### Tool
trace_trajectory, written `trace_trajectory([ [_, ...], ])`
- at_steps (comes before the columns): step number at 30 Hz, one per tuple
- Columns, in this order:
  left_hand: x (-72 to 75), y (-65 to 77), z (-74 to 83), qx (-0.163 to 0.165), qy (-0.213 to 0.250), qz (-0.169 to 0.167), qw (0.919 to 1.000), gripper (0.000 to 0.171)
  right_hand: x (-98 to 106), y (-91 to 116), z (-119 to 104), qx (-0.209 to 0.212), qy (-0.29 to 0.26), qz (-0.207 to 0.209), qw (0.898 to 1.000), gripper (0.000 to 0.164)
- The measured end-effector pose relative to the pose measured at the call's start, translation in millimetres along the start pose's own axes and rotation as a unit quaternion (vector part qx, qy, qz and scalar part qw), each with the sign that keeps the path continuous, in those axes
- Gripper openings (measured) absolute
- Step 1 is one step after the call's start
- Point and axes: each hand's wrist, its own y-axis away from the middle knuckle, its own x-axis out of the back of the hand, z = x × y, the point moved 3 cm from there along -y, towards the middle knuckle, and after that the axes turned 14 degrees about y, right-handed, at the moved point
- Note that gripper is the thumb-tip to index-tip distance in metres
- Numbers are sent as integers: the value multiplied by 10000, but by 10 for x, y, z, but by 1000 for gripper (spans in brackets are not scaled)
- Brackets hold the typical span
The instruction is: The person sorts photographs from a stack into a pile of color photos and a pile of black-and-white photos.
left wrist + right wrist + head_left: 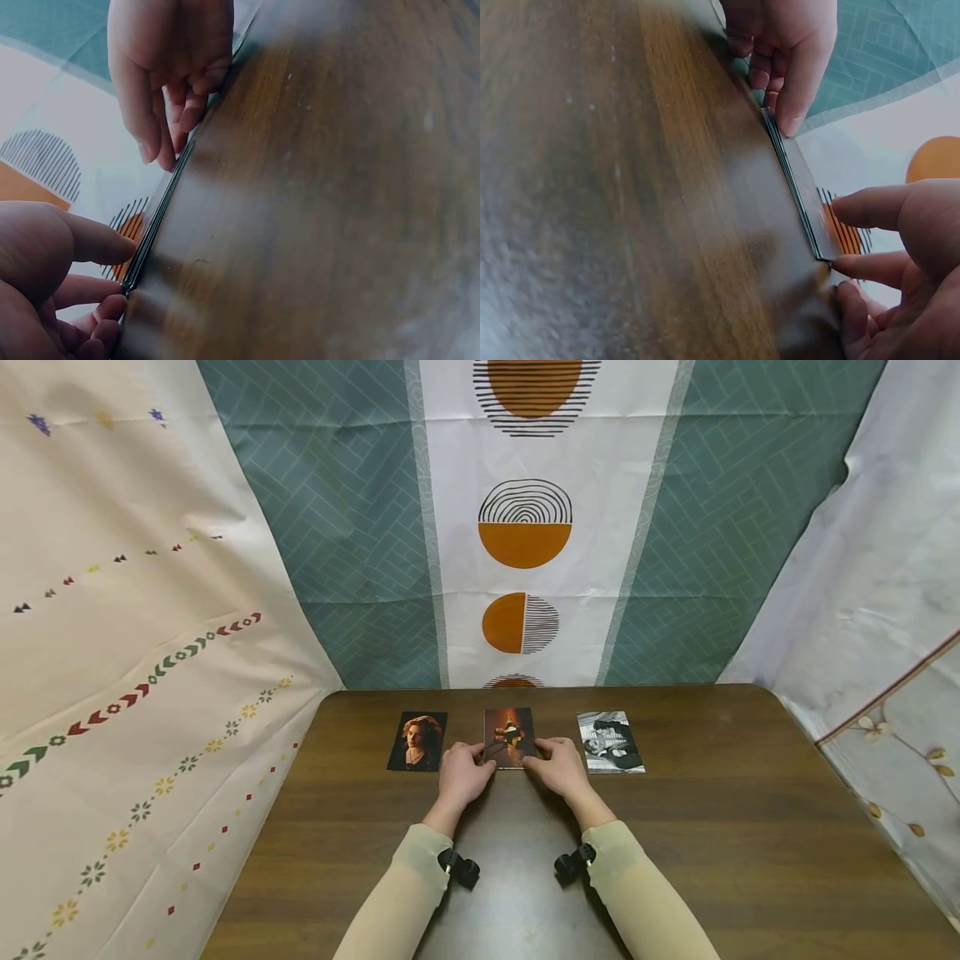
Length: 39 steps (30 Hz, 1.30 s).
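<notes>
Head view: the left hand [462, 771] and right hand [558, 766] grasp opposite sides of a stack of picture cards [508, 737] just below mid-frame, apparently so its layers sit flush, with a dark portrait card [417, 742] on its left and a black-and-white card [611, 742] on its right, seemingly spaced apart so each shows whole on the wooden table [720, 810]. Left wrist view: left hand, lower left, pinches the stack's lower end. Right wrist view: right hand, lower right, pinches likewise, seemingly for an even hold.
</notes>
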Motion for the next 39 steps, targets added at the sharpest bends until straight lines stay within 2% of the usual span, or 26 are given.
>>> trace_trajectory([
  [8, -8, 15, -21, 19, -13, 33, 10000, 45, 9, 4, 0, -133, -382, -102, 9991, 53],
  [15, 8, 7, -14, -52, 195, 17, 9998, 46, 35, -24, 17, -106, -943, -101, 9954, 50],
  [20, 16, 2, -25, 19, 424, -18, 9991, 48, 20, -19, 30, -161, -1217, -131, 9923, 51],
  [30, 38, -10, -29, -163, 782, -7, 9968, 53, -5, 35, 34, -175, -1070, -124, 9940, 58],
  [34, 56, 2, -19, -142, 858, -35, 9962, 54, 9, 59, 13, -171, -1081, -121, 9939, 62],
  [39, 82, 14, -14, -205, 899, -58, 9957, 54, 21, 73, -10, 20, -876, 74, 9961, 62],
])
